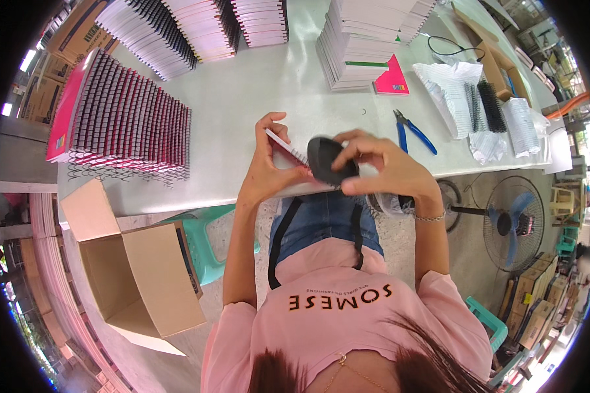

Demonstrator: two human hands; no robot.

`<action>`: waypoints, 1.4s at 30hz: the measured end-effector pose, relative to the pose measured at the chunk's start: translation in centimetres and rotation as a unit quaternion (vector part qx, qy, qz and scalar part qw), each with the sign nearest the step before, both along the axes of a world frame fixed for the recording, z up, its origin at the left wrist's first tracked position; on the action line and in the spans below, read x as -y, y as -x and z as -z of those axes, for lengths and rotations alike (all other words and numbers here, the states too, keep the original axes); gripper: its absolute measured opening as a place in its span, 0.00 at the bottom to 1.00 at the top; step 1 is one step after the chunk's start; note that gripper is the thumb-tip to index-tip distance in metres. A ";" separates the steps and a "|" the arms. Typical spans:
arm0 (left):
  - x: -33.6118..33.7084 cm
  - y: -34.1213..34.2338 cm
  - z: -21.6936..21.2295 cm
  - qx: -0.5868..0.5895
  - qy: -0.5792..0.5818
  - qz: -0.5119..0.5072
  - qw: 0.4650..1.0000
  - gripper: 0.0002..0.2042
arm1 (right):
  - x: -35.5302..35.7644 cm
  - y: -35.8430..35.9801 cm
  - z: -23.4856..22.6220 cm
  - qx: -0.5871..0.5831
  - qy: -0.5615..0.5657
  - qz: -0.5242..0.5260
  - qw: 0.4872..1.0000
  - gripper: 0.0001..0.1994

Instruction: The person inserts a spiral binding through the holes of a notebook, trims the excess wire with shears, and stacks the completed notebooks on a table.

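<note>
My left hand (261,171) grips a thin spiral notebook (286,146) near the table's front edge, standing it on edge between thumb and fingers. Dark coil loops run along the notebook's side facing right. Against that side, my right hand (394,169) holds a black, rounded object (322,157); its exact kind cannot be made out. The object hides part of the notebook and is slightly blurred, as are the right fingers. Right of this hand lie cutting pliers (410,133) with blue handles, jaws pointing away from me.
Pink-covered spiral notebooks (131,121) form a stack at left. Paper stacks (354,49) stand at the back, beside a pink cover (393,78). Black wire coils (490,108) lie on wrapping at right. Below the table are an open carton (137,281), a green stool (206,245) and a fan (512,223).
</note>
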State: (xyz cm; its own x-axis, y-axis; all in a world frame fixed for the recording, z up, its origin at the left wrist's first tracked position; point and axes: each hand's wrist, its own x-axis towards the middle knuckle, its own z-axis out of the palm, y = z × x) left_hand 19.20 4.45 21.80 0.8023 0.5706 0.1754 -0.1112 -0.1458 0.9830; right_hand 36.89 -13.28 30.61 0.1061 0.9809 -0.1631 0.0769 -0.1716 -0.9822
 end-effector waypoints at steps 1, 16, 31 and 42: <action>0.0 0.2 0.0 0.007 0.008 -0.001 1.000 0.53 | 0.0 0.0 0.2 -0.023 -0.006 0.010 1.000 0.20; 0.1 -0.1 0.2 0.007 0.026 0.022 0.999 0.50 | -1.0 -0.5 1.7 -0.028 -0.003 0.073 0.997 0.17; 0.2 0.2 -0.1 0.002 -0.023 0.035 0.999 0.48 | -2.7 0.8 0.0 0.051 0.017 0.037 0.998 0.15; 3.5 -1.4 -0.2 0.007 -0.022 -0.140 0.990 0.30 | -0.6 -1.9 4.7 0.363 -0.056 0.302 0.880 0.29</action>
State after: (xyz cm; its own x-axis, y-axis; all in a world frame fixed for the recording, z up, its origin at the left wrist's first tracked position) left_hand 20.58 0.96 21.99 0.6116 0.7614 0.2151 -0.0750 -0.2149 0.9737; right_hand 38.75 -12.64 25.86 0.6497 0.7157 0.2564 0.6186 -0.3016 -0.7255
